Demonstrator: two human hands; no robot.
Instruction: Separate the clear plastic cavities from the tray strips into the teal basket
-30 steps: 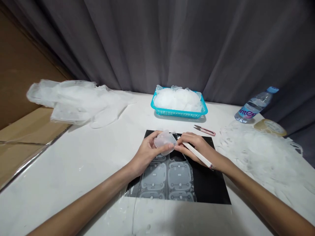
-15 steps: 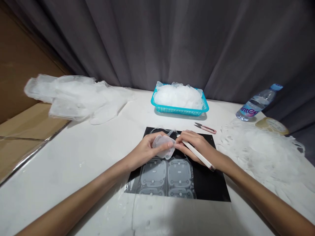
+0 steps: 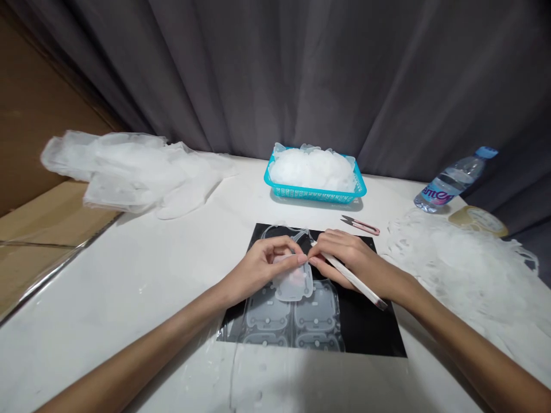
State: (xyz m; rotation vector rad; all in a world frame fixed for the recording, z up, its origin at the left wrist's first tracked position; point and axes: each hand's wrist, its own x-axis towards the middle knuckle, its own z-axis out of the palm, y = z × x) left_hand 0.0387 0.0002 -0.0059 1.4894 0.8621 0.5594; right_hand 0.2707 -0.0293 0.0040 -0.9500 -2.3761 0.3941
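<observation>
Pinched in my left hand [image 3: 262, 267] is a small translucent, rounded-square moulded piece [image 3: 295, 285], its face hanging below the fingertips. My right hand [image 3: 350, 255] is closed around a slim white pen-like tool [image 3: 359, 283]; its tip is mostly hidden by the fingers. The right thumb and forefinger meet the left fingertips at the piece's upper right corner. Under both hands lies a black mat [image 3: 372, 332], bearing a clear sheet of similar moulded pieces [image 3: 316, 314]. Thin translucent strips show behind my fingers at the mat's far edge.
A blue basket [image 3: 316, 194] heaped with translucent pieces stands at the back. Thread snips [image 3: 364, 224] lie beyond the mat. On the right are a water bottle [image 3: 450, 182], a round yellowish lid [image 3: 477, 221] and a pile of scraps [image 3: 469, 269]. Clear sheets [image 3: 138, 172] lie left, near cardboard [image 3: 47, 229].
The moulded piece has swung downward, its face now hanging lower over the sheet. My left fingers have shifted to its upper corner. My right hand and the white tool moved slightly.
</observation>
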